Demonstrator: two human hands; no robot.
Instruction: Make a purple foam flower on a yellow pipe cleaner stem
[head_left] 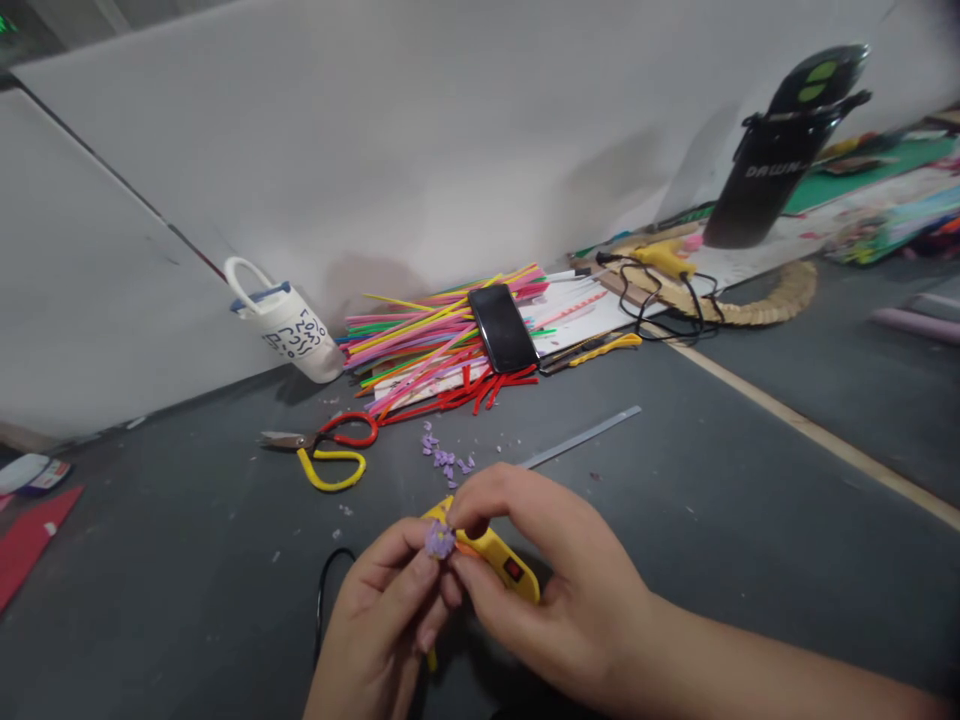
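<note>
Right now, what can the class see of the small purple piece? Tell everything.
The small purple piece looks ruffled, like petals, with yellowish specks near its middle; its material is unclear. The left hand pinches it between thumb and finger, seen against a yellow tool. The right hand is close; contact is unclear.

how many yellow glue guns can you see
2: the near glue gun, partly hidden behind the left hand and right hand, and the far glue gun, lying near the black tumbler. More may be hidden.
</note>
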